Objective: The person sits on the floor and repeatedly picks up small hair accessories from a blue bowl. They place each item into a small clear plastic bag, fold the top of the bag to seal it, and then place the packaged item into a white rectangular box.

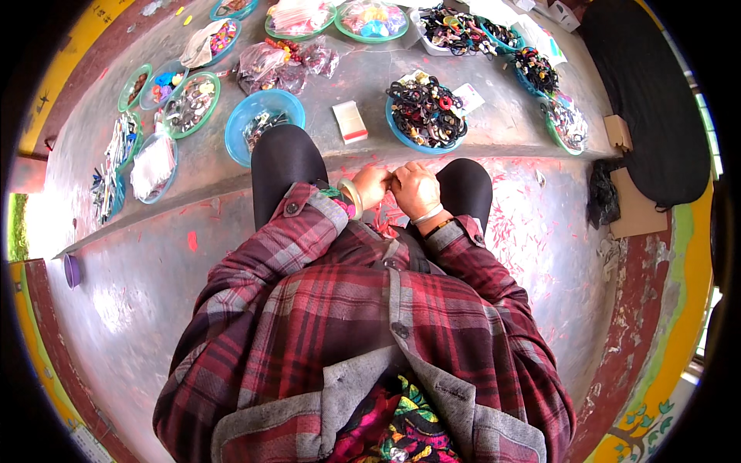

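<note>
Your left hand (370,186) and right hand (417,190) meet, fingers curled close; whether they hold anything, I can't tell. Red scraps (384,221) show just nearer. Far left, your knee (285,163) partly hides a blue basin (237,131).

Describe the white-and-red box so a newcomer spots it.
Find the grey ledge ahead. Near its edge, a left basin and a right basin, both blue, flank the box, beyond the left hand. Unlike these round neighbours, it's rectangular: white, red at its near end.
</note>
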Tool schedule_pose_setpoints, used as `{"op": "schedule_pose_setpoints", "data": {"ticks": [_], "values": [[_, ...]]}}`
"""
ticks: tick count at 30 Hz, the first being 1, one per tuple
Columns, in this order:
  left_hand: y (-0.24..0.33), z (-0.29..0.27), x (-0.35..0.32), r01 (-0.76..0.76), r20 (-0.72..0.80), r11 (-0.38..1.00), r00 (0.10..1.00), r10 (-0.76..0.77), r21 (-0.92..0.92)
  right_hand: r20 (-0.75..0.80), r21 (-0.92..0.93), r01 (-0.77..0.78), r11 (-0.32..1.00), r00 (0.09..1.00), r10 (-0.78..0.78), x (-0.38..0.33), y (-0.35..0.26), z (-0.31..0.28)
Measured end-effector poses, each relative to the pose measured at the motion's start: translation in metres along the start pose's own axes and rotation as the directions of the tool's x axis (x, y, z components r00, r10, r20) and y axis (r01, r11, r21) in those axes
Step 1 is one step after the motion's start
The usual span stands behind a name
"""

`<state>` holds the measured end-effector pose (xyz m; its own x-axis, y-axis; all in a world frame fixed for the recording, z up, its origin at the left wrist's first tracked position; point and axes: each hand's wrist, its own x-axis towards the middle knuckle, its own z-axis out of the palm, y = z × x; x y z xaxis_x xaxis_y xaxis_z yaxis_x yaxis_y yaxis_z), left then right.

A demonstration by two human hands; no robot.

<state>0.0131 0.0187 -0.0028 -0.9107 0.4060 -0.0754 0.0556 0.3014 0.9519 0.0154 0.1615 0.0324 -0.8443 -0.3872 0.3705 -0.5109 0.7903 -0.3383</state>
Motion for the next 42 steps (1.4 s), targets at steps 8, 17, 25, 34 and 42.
{"op": "schedule_pose_setpoints", "data": {"ticks": [8,17,25,34,42], "values": [[0.0,-0.001,0.001,0.06,0.038,0.977,0.997,-0.07,0.206,0.034,-0.008,0.011,1.0,0.999,-0.011,0.0,0.001,0.001],[-0.006,0.002,0.001,0.045,0.011,0.994,0.999,-0.047,0.103,0.034,-0.01,0.01,1.0,0.999,-0.01,0.001,-0.001,-0.001],[0.003,-0.001,0.0,0.092,0.023,0.98,0.995,-0.098,0.176,0.034,-0.018,-0.003,1.0,0.999,0.004,0.0,-0.002,0.0],[-0.005,0.0,0.002,0.065,0.02,0.97,0.997,-0.072,0.235,0.004,0.001,-0.05,0.999,0.999,0.05,0.002,-0.004,-0.003],[0.002,-0.003,0.001,0.059,-0.008,0.957,0.998,-0.06,0.283,-0.008,0.023,-0.067,0.997,0.998,0.067,0.002,-0.003,-0.003]]}}
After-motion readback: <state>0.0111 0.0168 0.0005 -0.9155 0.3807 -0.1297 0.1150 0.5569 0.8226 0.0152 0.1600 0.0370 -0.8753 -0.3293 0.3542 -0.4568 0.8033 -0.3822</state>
